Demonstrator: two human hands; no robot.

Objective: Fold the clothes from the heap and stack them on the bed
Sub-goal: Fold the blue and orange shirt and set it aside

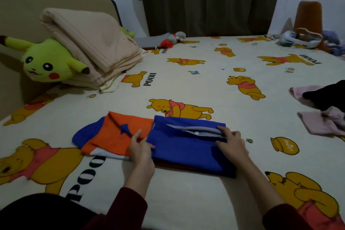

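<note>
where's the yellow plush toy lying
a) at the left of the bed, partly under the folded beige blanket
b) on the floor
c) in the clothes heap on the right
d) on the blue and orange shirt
a: the yellow plush toy lies at the bed's left edge, its back tucked under the folded beige blanket.

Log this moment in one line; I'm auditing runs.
phase: folding | left hand: pinching blue-orange shirt | right hand: holding collar | heap: waiting

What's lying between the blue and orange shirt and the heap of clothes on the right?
Head view: only bare bedsheet with printed bears and a honey pot separates the blue and orange shirt from the heap.
</note>
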